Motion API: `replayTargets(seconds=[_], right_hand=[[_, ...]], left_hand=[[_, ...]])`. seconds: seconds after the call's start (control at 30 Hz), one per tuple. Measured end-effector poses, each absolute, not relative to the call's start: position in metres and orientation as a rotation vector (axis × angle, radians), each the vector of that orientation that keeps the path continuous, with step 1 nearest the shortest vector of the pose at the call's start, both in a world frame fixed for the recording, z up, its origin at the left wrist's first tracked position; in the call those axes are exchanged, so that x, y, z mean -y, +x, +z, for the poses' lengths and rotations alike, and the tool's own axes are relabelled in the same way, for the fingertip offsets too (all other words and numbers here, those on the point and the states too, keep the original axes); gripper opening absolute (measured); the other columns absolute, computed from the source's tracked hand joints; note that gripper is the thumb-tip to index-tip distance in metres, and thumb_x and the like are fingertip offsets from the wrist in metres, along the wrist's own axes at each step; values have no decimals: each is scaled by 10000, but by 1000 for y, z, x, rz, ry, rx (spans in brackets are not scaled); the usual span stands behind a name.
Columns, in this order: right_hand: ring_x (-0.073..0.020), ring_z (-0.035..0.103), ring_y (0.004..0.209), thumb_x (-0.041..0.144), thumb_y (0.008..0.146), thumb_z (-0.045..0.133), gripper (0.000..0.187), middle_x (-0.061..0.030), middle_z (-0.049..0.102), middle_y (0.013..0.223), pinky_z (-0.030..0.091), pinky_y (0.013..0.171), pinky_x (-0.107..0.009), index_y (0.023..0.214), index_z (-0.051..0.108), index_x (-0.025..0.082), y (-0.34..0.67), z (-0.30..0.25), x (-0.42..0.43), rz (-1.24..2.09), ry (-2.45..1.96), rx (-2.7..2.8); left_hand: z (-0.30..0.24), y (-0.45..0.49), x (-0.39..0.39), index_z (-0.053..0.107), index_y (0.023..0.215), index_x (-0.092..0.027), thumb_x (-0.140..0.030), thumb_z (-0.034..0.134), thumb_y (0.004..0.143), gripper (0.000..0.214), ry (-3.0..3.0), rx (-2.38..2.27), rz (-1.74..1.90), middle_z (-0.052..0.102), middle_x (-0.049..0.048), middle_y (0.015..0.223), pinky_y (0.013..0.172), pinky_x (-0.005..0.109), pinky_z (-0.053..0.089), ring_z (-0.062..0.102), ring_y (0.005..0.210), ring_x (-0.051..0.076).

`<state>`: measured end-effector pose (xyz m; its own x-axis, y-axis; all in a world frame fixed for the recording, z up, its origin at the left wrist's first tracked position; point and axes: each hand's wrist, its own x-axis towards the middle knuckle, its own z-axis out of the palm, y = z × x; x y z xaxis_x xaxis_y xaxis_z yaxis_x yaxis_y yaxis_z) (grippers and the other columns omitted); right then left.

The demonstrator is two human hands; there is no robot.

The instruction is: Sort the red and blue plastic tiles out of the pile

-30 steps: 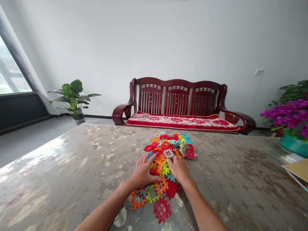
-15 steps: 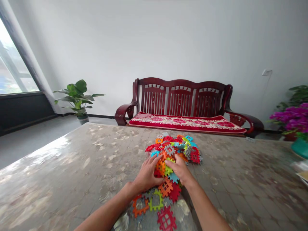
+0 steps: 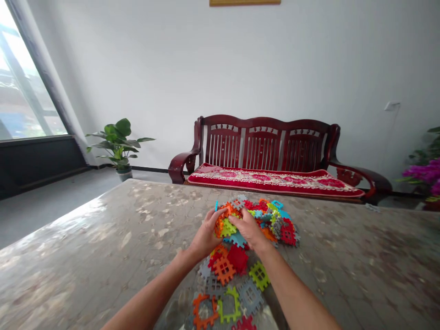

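Note:
A heap of colourful square waffle tiles (image 3: 275, 215) lies on the patterned table (image 3: 103, 238), red, orange, green, blue and grey. My left hand (image 3: 205, 237) and my right hand (image 3: 250, 231) are both closed on a bunch of tiles (image 3: 227, 226), lifted a little above the heap between them. More loose tiles (image 3: 227, 293) are spread flat nearer to me, between my forearms, among them an orange frame, a green frame and a red lattice piece.
A dark red wooden bench (image 3: 271, 158) with a red cushion stands behind the table against the white wall. A potted green plant (image 3: 118, 142) is on the floor at left by the window. Purple flowers (image 3: 426, 174) show at the right edge.
Both hands went from lying flat on the tiles to closing on a bunch and raising it. The camera has tilted up and shifted left.

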<state>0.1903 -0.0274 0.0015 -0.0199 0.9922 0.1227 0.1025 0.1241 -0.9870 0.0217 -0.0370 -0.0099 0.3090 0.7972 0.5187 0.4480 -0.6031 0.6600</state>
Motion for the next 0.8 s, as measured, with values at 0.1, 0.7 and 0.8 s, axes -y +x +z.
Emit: replayTargets(seconds=[0.1,0.7,0.8], right_hand=[[-183,607,776,401,702,689,325,-2,662,819,504,699,-298,936,589,198,188,1,6,1038,-1240,1392],[-202,640,1020,166,707,562,436,-41,704,1070,465,973,-367,1126,655,243,228,3,25,613,-1380,1669],[-229,628,1052,253,692,657,449,-68,685,1146,461,971,-377,1139,659,215,248,5,51,730,-1450,1801]], left_hand=[[-12,14,18,483,1341,-253,-44,615,635,748,2225,-1124,1205,487,90,1331,1107,427,371,474,1267,247],[-30,-5,-6,283,1504,-221,-34,512,710,847,2228,-1376,888,319,137,1538,1158,473,280,264,1447,282],[-20,-10,25,278,1511,-253,-161,572,791,783,2363,-1269,880,297,130,1559,1162,501,259,223,1459,291]])
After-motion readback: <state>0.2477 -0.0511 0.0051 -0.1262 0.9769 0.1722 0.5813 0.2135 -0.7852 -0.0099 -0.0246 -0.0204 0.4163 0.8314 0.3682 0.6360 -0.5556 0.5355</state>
